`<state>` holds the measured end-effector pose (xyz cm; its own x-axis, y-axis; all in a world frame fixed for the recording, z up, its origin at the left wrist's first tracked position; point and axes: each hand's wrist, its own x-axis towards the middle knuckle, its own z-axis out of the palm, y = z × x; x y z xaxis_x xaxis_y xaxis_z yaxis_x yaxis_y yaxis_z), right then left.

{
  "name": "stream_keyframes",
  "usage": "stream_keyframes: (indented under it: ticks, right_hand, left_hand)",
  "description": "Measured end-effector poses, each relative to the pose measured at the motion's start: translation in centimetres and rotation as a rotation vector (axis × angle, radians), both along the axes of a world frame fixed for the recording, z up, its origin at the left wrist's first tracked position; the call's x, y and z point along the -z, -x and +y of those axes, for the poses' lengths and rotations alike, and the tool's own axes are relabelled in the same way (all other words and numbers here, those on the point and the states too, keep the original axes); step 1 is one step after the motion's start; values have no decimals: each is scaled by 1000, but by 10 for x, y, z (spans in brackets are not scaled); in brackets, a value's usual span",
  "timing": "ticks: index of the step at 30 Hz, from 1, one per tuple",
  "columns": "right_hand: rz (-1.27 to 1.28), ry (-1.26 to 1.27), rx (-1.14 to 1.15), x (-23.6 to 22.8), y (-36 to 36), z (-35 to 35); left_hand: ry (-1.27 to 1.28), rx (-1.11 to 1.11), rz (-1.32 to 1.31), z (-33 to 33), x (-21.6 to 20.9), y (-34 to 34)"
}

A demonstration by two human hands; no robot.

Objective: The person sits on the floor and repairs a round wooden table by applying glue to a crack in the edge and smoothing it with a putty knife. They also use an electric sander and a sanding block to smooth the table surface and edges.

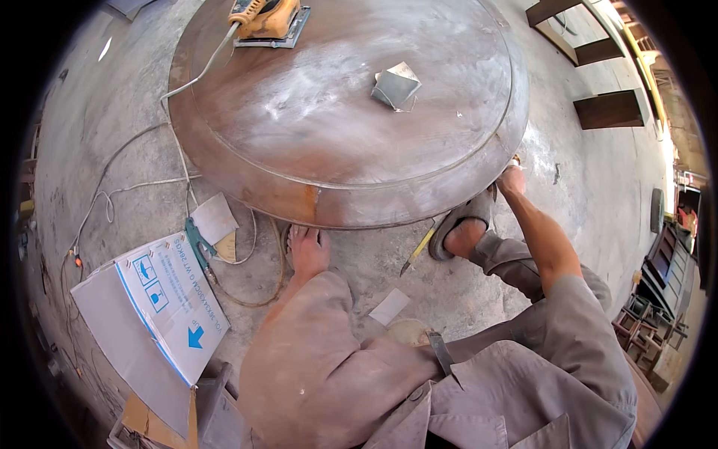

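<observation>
A large round wooden tabletop (359, 150), brown with whitish dust, fills the upper middle. My left hand (310, 251) is at its near rim, fingers closed around the edge and their tips hidden beneath it. At the right rim my right hand (512, 181) is closed on the edge, its fingers partly hidden. A yellow-orange electric sander (271, 21) rests on the far left of the top. Folded grey sandpaper (396, 86) lies right of the top's middle.
A pale cable (174, 135) runs from the sander over the rim to the floor. Left are a white carton (168, 299) and a green-handled tool (198, 243). A yellow cutter (419, 249) lies near my slippered foot (464, 233). Wooden frames (609, 111) stand right.
</observation>
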<state>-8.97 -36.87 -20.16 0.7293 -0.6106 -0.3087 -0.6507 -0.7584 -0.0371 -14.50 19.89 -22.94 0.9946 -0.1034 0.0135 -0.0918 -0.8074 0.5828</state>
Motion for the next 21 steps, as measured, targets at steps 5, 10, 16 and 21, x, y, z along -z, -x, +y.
stream_keyframes:
  ticks: [5,10,16,21]
  right_hand:
    - [37,-159,142,-11,-32,60]
    - [-86,-115,-255,-7,-11,74]
    - [45,-106,-466,-32,-2,110]
    - [7,-190,-311,-37,5,101]
  left_hand:
    - [-21,-10,28,20,7,4]
    - [-6,20,53,5,4,1]
    - [36,45,-37,2,5,0]
    - [52,70,-12,-8,7,3]
